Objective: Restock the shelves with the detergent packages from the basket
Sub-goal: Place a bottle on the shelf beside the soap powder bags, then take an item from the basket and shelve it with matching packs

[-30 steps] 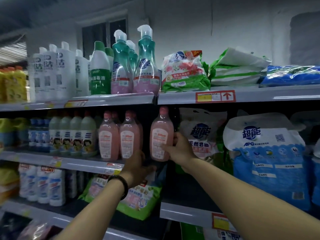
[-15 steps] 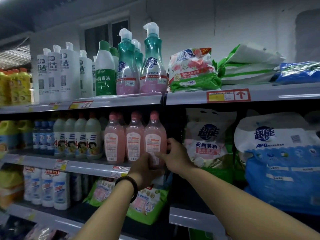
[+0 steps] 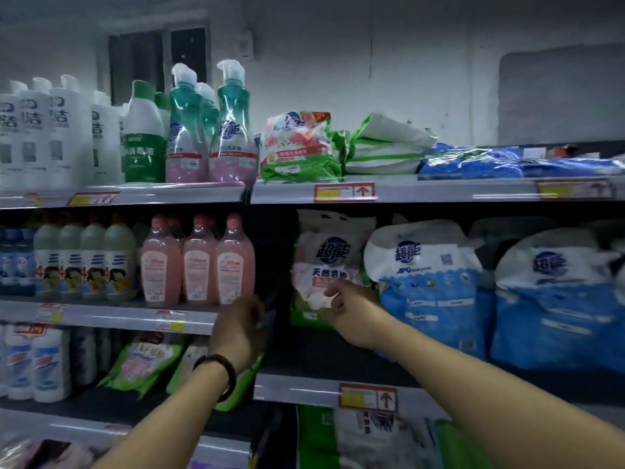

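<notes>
Pinching crinkled bag [image 3: 333, 262], right hand [image 3: 351, 316], left hand [image 3: 236, 330] grip unclear, near glossy pink bottle [image 3: 235, 265]

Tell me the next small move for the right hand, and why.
Probably tug the soap powder bag forward and upright: the right hand curls its fingers on the bag's crumpled front, and the bag sits back from the shelf edge. The pink bottles stand in line.

One wide-angle view from the person's head, close to the store shelves [image 3: 439, 191] and facing them squarely. Both forearms enter from the bottom edge; left hand [image 3: 238, 328] and right hand [image 3: 351, 313] sit low centre.
</notes>
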